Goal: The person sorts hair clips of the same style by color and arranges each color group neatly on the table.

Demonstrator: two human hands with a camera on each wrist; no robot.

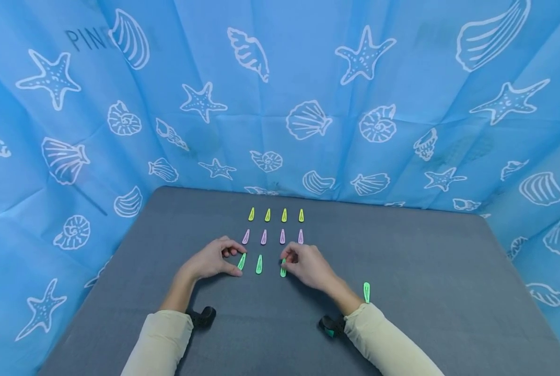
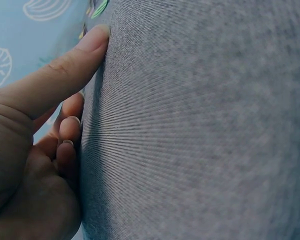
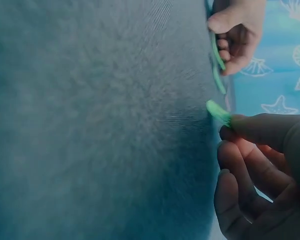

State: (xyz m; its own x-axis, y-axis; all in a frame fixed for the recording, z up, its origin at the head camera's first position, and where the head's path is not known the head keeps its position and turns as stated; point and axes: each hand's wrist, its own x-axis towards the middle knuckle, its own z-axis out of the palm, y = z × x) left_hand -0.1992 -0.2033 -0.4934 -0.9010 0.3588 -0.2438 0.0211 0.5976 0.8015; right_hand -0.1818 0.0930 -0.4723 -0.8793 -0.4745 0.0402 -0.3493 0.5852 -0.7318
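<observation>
My left hand (image 1: 213, 258) has its thumb and index finger at the two ends of a green hair clip (image 1: 242, 261) lying on the grey table. In the left wrist view, the thumb (image 2: 72, 65) reaches forward while the other fingers curl beneath it. My right hand (image 1: 310, 265) pinches another green hair clip (image 1: 283, 269) between thumb and fingertips. In the right wrist view, that clip (image 3: 219, 112) is tilted, one end sticking out past the thumb. Between the hands lies a third green clip (image 1: 259, 264).
Beyond the hands are a row of purple clips (image 1: 263, 237) and, farther back, a row of yellow clips (image 1: 268, 215). One more green clip (image 1: 366, 292) lies beside the right forearm. A blue shell-patterned curtain (image 1: 280, 94) stands behind the grey table (image 1: 449, 292).
</observation>
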